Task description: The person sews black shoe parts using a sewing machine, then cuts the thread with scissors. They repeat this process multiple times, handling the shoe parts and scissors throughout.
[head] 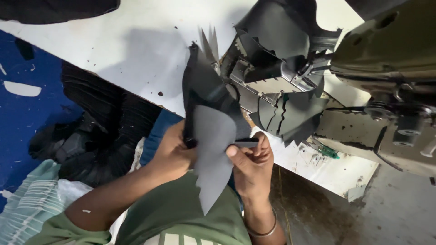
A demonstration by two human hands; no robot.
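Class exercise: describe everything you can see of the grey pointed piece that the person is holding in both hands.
The grey pointed piece is a thin, flat, matte sheet, like leather or lining. It is broad and rounded at the top and tapers to a sharp tip pointing down toward the person's green shirt. It hangs roughly upright, joined or overlapped at the top with darker black pieces. The left hand pinches its left edge; the right hand grips its right edge.

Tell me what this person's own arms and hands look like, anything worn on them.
Both hands are bare, with no gloves or rings that can be seen. The left hand leads to a bare forearm, with a green short sleeve starting near the upper arm. The right hand has a thin metal bangle around its wrist. No watch is visible.
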